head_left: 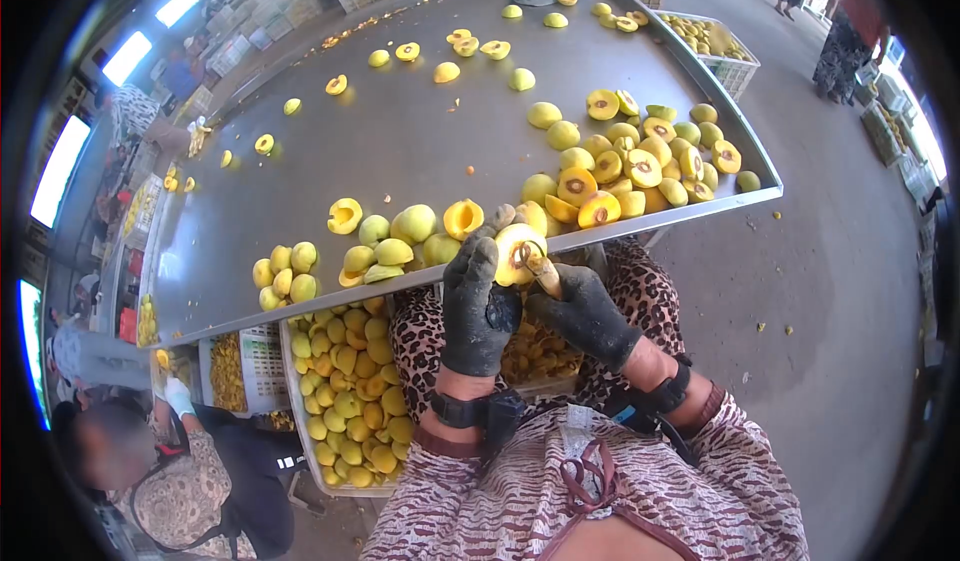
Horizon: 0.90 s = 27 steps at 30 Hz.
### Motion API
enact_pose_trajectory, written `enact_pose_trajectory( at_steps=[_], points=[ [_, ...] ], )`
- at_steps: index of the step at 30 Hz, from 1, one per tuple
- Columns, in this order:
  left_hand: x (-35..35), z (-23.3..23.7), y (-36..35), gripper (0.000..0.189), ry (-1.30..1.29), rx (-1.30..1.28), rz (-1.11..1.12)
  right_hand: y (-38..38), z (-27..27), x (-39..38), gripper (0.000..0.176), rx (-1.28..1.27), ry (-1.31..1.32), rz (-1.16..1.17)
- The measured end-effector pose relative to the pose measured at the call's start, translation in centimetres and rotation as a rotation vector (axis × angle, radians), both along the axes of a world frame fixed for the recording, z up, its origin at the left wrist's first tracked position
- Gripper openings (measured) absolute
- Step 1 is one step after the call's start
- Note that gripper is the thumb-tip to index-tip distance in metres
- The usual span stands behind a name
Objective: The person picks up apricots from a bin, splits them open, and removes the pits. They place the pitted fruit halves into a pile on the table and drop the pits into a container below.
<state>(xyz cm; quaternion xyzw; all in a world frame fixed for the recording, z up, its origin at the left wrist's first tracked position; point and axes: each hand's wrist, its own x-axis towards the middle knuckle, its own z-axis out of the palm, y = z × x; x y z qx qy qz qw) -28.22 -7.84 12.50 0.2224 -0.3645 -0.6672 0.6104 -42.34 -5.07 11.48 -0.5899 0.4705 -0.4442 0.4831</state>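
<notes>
Dark, dusty gloves cover both hands, which meet over the near edge of the metal table. My left hand is closed around a yellow peach half, its cut face turned to the right, with the reddish pit area in the middle. Closed on the handle of a small pitting tool, my right hand holds its head against that cut face. Fingers partly hide the tool. Left of my hands, a hollowed peach half lies near the edge among others. A pile of halves with pits sits to the right.
The metal table has a raised rim and scattered halves farther back. Below it stands a crate of peach halves; scraps lie between my knees. A co-worker is at the lower left. Another full crate stands beyond the right rim.
</notes>
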Motion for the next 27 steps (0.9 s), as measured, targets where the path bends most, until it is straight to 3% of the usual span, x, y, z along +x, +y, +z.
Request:
enact_pose_trajectory(
  at_steps=[2, 4, 5, 7, 11, 13, 14, 16, 20, 22, 25, 27],
  points=[
    [-0.2, 0.1, -0.2, 0.048, -0.089, -0.027, 0.059, 0.0, -0.3, -0.1, 0.015, 0.102, 0.001, 0.040],
    [-0.3, 0.2, -0.4, 0.047, -0.849, -0.424, 0.377, -0.1, -1.0, 0.3, 0.015, 0.095, -0.061, 0.052],
    [-0.5, 0.0, -0.5, 0.047, -0.856, -0.424, 0.373, -0.1, -1.3, 0.4, 0.016, 0.087, -0.114, 0.062],
    [-1.2, -0.6, -0.6, 0.048, -0.375, -0.121, 0.289, -0.3, -1.5, 0.7, 0.016, 0.019, -0.084, 0.021],
    [-2.1, -0.4, -0.6, 0.050, -0.382, -0.095, 0.252, -0.7, -2.2, 0.7, 0.016, -0.066, -0.014, -0.062],
    [-2.3, -0.1, -0.5, 0.049, 0.009, 0.088, 0.084, -0.3, -1.8, 1.0, 0.016, -0.147, 0.007, -0.127],
    [-2.4, -0.3, -0.7, 0.049, 0.013, 0.086, 0.089, -0.5, -1.5, 1.1, 0.017, -0.236, 0.031, -0.188],
    [-2.4, -0.9, -0.8, 0.049, -0.621, -0.196, 0.388, -0.7, -1.2, 1.0, 0.017, -0.197, -0.001, -0.156],
    [-2.2, -0.4, -1.1, 0.045, -0.337, -0.003, 0.371, -0.7, -2.1, 1.2, 0.017, -0.111, -0.061, -0.085],
    [-1.7, -1.4, -1.4, 0.040, -0.889, -0.442, 0.597, -0.5, -1.9, 1.1, 0.015, -0.079, -0.033, -0.056],
    [-2.1, -1.2, -1.2, 0.036, -0.674, -0.298, 0.508, 0.1, -2.2, 1.4, 0.013, -0.008, -0.056, -0.024],
    [-1.0, -3.3, -0.7, 0.027, -0.762, -0.375, 0.555, -0.1, -3.9, 1.4, 0.016, 0.096, -0.045, 0.009]
  ],
)
